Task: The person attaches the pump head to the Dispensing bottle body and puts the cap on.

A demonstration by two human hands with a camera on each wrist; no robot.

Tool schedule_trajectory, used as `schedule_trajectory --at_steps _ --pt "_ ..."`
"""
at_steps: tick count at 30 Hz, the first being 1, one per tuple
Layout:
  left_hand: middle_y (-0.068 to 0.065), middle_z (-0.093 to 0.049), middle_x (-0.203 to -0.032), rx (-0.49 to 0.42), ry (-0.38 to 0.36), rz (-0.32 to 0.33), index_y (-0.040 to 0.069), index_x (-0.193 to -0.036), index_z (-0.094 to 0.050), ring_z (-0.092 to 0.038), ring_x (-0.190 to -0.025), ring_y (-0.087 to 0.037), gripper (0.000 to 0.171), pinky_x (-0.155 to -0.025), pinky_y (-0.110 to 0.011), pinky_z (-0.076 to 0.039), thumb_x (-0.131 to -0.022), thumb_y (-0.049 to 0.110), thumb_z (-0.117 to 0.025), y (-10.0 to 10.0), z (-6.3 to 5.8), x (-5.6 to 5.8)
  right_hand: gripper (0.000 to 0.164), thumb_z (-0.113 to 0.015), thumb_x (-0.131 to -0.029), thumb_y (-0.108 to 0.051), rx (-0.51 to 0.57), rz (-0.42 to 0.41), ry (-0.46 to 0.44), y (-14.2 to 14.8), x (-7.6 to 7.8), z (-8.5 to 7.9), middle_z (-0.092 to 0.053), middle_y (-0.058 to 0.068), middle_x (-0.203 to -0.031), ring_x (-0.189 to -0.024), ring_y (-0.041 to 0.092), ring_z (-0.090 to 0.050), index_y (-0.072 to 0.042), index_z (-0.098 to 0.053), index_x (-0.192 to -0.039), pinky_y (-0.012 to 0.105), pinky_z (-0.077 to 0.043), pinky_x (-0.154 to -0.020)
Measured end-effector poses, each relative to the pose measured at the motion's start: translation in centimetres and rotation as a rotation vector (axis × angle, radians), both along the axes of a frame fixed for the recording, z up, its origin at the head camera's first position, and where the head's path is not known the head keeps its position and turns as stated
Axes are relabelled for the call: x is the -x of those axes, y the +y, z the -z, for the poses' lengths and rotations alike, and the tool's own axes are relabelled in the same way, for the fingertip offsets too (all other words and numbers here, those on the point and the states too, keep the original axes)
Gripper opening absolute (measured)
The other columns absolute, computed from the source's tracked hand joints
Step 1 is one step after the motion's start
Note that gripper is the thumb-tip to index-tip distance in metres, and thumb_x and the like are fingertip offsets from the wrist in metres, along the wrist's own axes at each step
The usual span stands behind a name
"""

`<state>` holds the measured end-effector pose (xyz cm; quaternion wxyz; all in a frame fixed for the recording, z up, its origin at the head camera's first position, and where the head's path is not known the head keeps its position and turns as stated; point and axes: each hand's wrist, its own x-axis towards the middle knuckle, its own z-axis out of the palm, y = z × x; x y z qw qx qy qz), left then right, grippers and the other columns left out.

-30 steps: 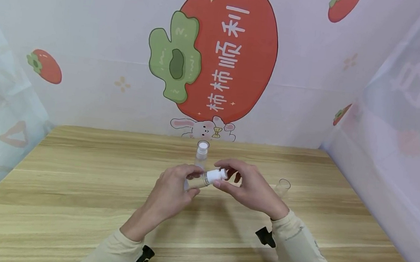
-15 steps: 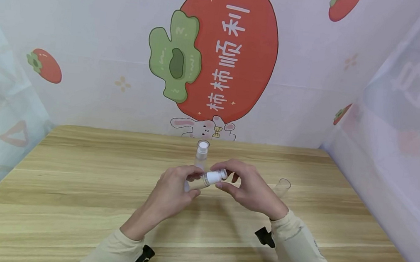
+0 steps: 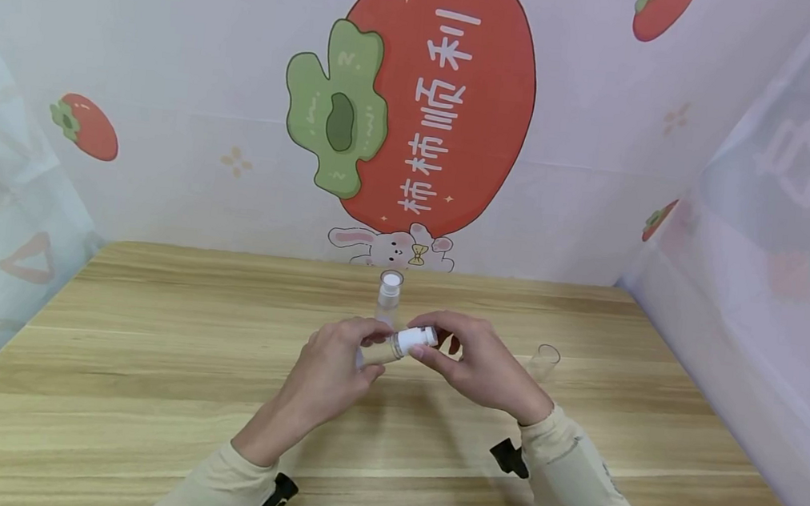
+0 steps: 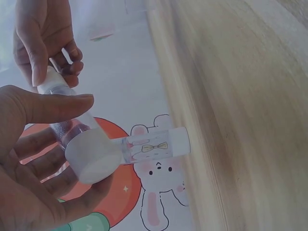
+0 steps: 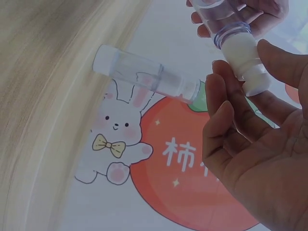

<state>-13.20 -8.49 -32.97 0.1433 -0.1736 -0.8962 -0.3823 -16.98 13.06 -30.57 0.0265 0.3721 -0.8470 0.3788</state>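
While I monitored the three views remotely, the left hand [image 3: 330,367] gripped the body of a slanted bottle [image 3: 380,353] just below the centre of the head view. I recorded its thumb on the lower side and its fingers curled over the upper side. The white pump top [image 3: 413,340] pointed right and slightly upward, and the bottle was off the table [image 3: 147,391]. I noted the right hand [image 3: 484,372] right of centre, half closed, its thumb and fingers pinching that white top; how firmly, I could not tell.

From the left wrist view I logged the white base [image 4: 94,159] at left of centre, facing the camera below the left thumb. In the right wrist view the clear body met the top edge, right of centre, with the right thumb against the white part.

I saw a second bottle [image 3: 387,306] upright behind the hands, near frame centre, a clear rim around its white top; the slanted bottle and left fingers hid its foot in the head view. To the right of the right hand, a clear cylinder [image 3: 543,367] stood on the table, partly behind the wrist. Behind everything, I observed a backdrop with a large red persimmon [image 3: 484,131] at upper centre.
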Motion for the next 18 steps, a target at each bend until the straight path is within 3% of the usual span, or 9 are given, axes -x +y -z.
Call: schedule_trajectory --at_steps 14,18 --pt "-0.008 -0.075 -0.105 0.004 0.022 -0.005 0.006 -0.109 -0.074 -0.070 -0.096 -0.026 0.041 -0.083 -0.048 -0.055 -0.072 -0.008 -0.086 -0.03 -0.15 -0.10 0.022 -0.073 -0.095 -0.022 -0.032 0.039 -0.030 0.02 -0.01 -0.14 -0.065 -0.012 -0.087 -0.080 0.011 -0.059 -0.018 -0.070 -0.117 0.032 -0.050 -0.071" --pt "-0.008 -0.075 -0.105 -0.001 0.006 -0.005 0.007 -0.109 -0.074 -0.070 -0.096 -0.025 0.041 -0.083 -0.048 -0.055 -0.072 -0.007 -0.086 -0.02 -0.17 -0.08 0.027 -0.075 -0.094 -0.020 -0.024 0.045 -0.022 0.12 -0.06 -0.16 -0.066 -0.011 -0.091 -0.083 0.011 -0.060 -0.014 -0.069 -0.120 0.038 -0.051 -0.072"
